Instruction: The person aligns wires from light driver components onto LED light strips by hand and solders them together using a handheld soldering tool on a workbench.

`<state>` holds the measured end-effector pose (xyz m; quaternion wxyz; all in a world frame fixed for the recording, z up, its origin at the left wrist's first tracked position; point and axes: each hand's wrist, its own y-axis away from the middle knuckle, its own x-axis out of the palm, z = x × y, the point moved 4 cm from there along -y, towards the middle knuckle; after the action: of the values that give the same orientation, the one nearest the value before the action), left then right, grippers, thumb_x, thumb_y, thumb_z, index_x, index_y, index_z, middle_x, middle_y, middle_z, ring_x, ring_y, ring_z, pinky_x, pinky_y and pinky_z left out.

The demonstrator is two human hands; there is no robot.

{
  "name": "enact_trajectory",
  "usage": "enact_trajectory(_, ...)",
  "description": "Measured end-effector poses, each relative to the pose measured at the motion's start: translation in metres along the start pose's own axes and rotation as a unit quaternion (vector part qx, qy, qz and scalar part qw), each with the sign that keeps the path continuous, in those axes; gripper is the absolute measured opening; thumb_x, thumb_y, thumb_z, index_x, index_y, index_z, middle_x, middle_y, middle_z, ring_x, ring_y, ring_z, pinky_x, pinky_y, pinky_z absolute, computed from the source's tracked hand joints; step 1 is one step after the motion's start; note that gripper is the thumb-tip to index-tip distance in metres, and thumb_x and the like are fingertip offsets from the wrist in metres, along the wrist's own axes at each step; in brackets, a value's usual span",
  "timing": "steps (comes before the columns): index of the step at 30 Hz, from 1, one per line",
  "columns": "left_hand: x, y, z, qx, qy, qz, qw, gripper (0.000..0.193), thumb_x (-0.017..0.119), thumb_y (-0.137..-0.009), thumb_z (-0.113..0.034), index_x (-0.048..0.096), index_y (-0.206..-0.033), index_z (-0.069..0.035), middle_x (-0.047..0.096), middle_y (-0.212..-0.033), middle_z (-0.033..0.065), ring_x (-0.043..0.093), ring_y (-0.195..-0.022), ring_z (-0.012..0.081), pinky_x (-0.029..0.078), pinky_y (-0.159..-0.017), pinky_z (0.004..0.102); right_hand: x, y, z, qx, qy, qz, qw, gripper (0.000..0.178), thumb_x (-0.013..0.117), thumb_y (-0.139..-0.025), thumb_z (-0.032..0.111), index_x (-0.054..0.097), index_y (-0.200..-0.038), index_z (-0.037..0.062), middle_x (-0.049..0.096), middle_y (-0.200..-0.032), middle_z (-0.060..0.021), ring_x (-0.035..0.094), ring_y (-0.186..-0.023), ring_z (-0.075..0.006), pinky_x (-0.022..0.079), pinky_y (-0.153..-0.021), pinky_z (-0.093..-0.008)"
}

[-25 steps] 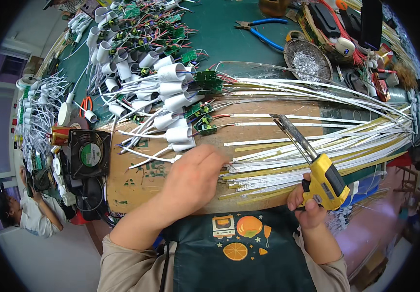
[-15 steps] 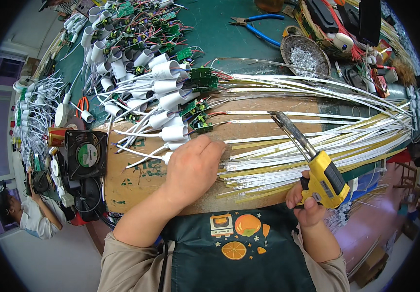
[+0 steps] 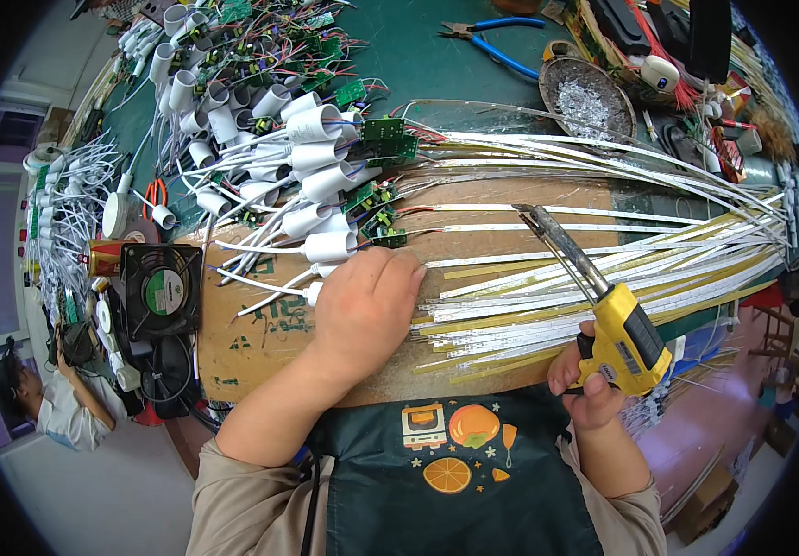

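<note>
My left hand point(image 3: 367, 301) is closed, fingers curled down over the work by the ends of the LED strips point(image 3: 547, 310). What it pinches is hidden; a white cable with a white end point(image 3: 313, 294) sticks out beside it. A yellow soldering gun point(image 3: 635, 338) with a dark, worn tip is in my right hand point(image 3: 588, 385), its tip pointing up and left over the strips. Just beyond my left hand lie white plastic tubes point(image 3: 329, 246) with cables and green circuit boards point(image 3: 384, 225), some wired in red to strips.
A brown board point(image 3: 260, 357) covers the near green table. Blue-handled cutters point(image 3: 492, 42) and a bowl of silvery bits point(image 3: 585, 107) lie at the back. A black fan point(image 3: 160, 295) stands left. Many tubes and boards point(image 3: 260, 56) heap far left. Another person point(image 3: 70, 408) sits left.
The view has shifted slightly. My left hand stays closed in nearly the same spot, and the soldering gun remains in my right hand above the strips, almost unmoved.
</note>
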<state>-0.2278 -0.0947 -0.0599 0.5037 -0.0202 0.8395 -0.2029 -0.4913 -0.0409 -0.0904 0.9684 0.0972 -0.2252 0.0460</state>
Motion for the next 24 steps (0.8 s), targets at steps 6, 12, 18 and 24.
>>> enact_trajectory(6, -0.0044, 0.0003, -0.0028, 0.011, -0.029, 0.030, 0.999, 0.012, 0.069, -0.076, -0.006, 0.061, -0.085, -0.006, 0.057, -0.081, 0.0084, 0.059, -0.072, 0.0279, 0.047, -0.062, 0.0371, -0.0012, 0.0018, 0.0001, 0.013, -0.008, -0.009, 1.000, 0.069, 0.075, -0.078, 0.034, 0.044, -0.128, -0.0021, 0.049, -0.071, -0.0046, 0.049, -0.059, -0.0133, 0.045, -0.051, -0.0268)
enact_trajectory(12, -0.0069, 0.0014, -0.0032, -0.002, -0.018, 0.074, 0.997, 0.012, 0.068, -0.077, -0.004, 0.060, -0.086, -0.004, 0.057, -0.086, 0.0106, 0.058, -0.077, 0.0298, 0.047, -0.068, 0.0387, -0.0012, 0.0010, -0.0001, 0.011, -0.004, -0.011, 1.000, 0.069, 0.075, -0.078, 0.034, 0.044, -0.128, -0.0023, 0.049, -0.071, -0.0045, 0.049, -0.058, -0.0133, 0.045, -0.051, -0.0267)
enact_trajectory(18, -0.0054, 0.0018, -0.0026, -0.018, 0.008, 0.064, 0.998, 0.012, 0.066, -0.078, -0.002, 0.059, -0.088, -0.003, 0.057, -0.088, 0.0125, 0.058, -0.078, 0.0319, 0.047, -0.069, 0.0401, 0.0009, -0.0001, 0.0014, 0.004, 0.007, -0.003, 1.000, 0.068, 0.074, -0.080, 0.035, 0.042, -0.127, -0.0020, 0.048, -0.068, -0.0039, 0.049, -0.055, -0.0133, 0.045, -0.049, -0.0263)
enact_trajectory(24, -0.0026, -0.0016, -0.0030, -0.040, 0.043, 0.048, 0.997, 0.012, 0.065, -0.078, -0.002, 0.057, -0.087, -0.002, 0.056, -0.086, 0.0137, 0.057, -0.078, 0.0337, 0.046, -0.068, 0.0413, 0.0011, 0.0010, -0.0003, 0.017, 0.019, -0.009, 1.000, 0.069, 0.074, -0.079, 0.035, 0.043, -0.127, -0.0023, 0.049, -0.068, -0.0042, 0.049, -0.055, -0.0135, 0.045, -0.049, -0.0264)
